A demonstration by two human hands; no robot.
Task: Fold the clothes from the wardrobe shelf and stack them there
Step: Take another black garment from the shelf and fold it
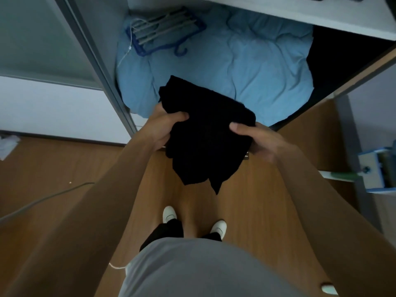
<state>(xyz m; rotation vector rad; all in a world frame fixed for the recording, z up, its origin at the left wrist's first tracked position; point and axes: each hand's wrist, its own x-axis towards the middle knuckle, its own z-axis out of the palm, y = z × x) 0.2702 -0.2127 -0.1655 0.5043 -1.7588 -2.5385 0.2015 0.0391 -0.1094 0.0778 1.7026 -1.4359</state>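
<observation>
A folded black garment [203, 133] hangs between my two hands in front of the open wardrobe. My left hand [165, 127] grips its left edge, thumb on top and fingers underneath. My right hand [255, 139] grips the right edge the same way. Loose corners of the garment droop toward the floor. Behind it, a crumpled light blue cloth [246, 61] fills the bottom of the wardrobe. A white wardrobe shelf [300, 16] runs across the top of the view.
A blue multi-bar hanger [165, 33] lies on the blue cloth at the back left. The grey sliding-door frame [102, 67] stands at left. Brown wooden floor [64, 163] surrounds my white shoes [169, 214]. A blue and white box [372, 168] sits at right.
</observation>
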